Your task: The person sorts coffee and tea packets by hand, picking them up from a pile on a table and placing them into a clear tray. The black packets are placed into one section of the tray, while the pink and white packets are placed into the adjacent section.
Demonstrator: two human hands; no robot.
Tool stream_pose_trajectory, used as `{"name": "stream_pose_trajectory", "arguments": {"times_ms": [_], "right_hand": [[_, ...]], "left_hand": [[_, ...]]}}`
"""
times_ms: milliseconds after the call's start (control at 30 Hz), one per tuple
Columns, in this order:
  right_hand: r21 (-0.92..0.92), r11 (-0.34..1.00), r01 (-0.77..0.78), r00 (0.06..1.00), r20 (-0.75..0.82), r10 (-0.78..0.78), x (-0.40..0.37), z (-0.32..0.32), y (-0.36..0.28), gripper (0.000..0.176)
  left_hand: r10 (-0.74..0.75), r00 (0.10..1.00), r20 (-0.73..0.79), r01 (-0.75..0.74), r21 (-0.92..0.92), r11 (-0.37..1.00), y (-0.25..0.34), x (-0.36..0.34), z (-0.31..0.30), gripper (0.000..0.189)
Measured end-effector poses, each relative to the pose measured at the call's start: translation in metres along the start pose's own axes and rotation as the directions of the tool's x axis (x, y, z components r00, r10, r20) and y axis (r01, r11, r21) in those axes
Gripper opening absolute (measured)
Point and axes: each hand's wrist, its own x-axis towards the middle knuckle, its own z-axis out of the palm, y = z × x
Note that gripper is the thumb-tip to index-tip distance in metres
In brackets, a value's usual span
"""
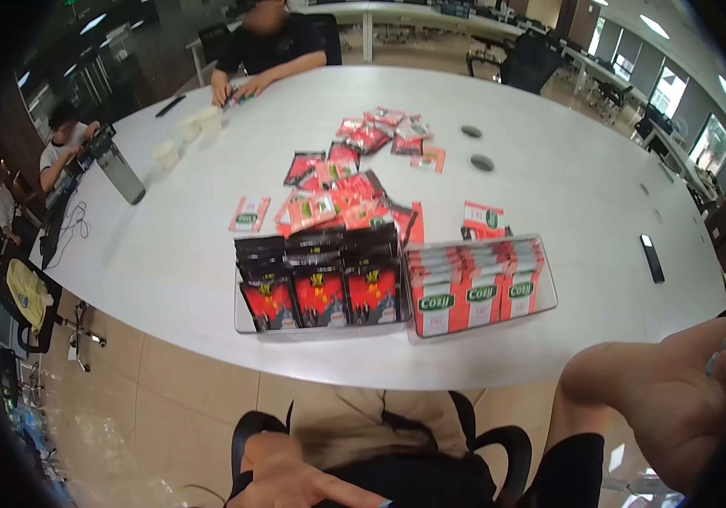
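Observation:
My left hand (303,481) is low in the view over my lap, fingers apart, holding nothing visible. My right hand (691,394) is raised close to the camera at the right edge; its fingers are mostly cut off there. Two clear trays stand side by side at the table's near edge. The left tray (320,332) holds rows of black and red packets (320,295); the right tray (552,284) holds rows of pink and white Cozy packets (481,292). Behind them lies a loose pile of mixed packets (350,190).
On the white table (566,169) are a grey bottle (117,169), pale cups (202,123), a black phone-like object (651,258) and round holes (481,162). One person (274,51) sits across the table; others are at the left. Chairs stand around.

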Motion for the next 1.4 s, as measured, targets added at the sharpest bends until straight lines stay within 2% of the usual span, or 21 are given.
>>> {"name": "stream_pose_trajectory", "arguments": {"times_ms": [67, 133, 167, 233, 300, 400, 500, 833, 1167, 1300, 1400], "right_hand": [[0.019, 1.000, 0.020, 1.000, 0.001, -0.020, -0.002, -0.003, 0.001, 0.027], [0.029, 0.999, 0.027, 1.000, -0.002, -0.027, -0.002, -0.004, 0.002, 0.026], [0.036, 0.999, 0.031, 1.000, -0.007, -0.031, -0.001, -0.004, 0.003, 0.026], [0.044, 0.998, 0.034, 0.999, -0.005, -0.034, -0.002, -0.004, 0.004, 0.025], [0.058, 0.998, 0.039, 0.999, -0.002, -0.039, -0.002, -0.003, 0.007, 0.024], [0.078, 0.996, 0.035, 0.999, 0.003, -0.035, -0.003, 0.001, 0.017, 0.023], [0.089, 0.995, 0.038, 0.999, 0.003, -0.039, -0.005, 0.002, 0.024, 0.022], [0.094, 0.993, 0.070, 0.998, 0.001, -0.070, -0.003, 0.001, 0.022, 0.018], [0.087, 0.994, 0.068, 0.998, 0.000, -0.068, 0.000, -0.002, -0.001, 0.015], [0.093, 0.995, 0.038, 0.999, 0.017, -0.039, 0.002, -0.005, -0.007, 0.014], [0.106, 0.994, 0.033, 0.999, 0.031, -0.036, 0.001, -0.006, -0.006, 0.013]], "left_hand": [[0.005, 0.999, -0.049, -0.002, 0.064, 0.998, 0.004, 0.010, 0.001, 0.051], [0.307, 0.946, -0.110, -0.277, 0.222, 0.935, -0.014, -0.005, -0.006, 0.043], [0.328, 0.927, -0.182, -0.290, 0.209, 0.934, -0.016, -0.007, -0.011, 0.042], [0.194, 0.939, -0.284, -0.159, 0.143, 0.977, -0.014, 0.007, -0.011, 0.039], [-0.082, 0.953, -0.291, 0.096, 0.034, 0.995, -0.007, 0.043, -0.005, 0.036], [-0.374, 0.914, -0.156, 0.348, -0.169, 0.922, -0.023, 0.059, 0.002, 0.034], [-0.521, 0.853, -0.043, 0.486, -0.300, 0.821, -0.051, 0.056, 0.006, 0.031], [-0.629, 0.773, 0.076, 0.605, -0.384, 0.697, -0.079, 0.047, 0.016, 0.025], [-0.671, 0.727, 0.144, 0.659, -0.421, 0.623, -0.073, 0.043, 0.024, 0.026], [-0.659, 0.740, 0.134, 0.647, -0.411, 0.642, -0.053, 0.042, 0.020, 0.028], [-0.621, 0.778, 0.097, 0.614, -0.329, 0.718, -0.028, 0.044, 0.011, 0.028]]}}
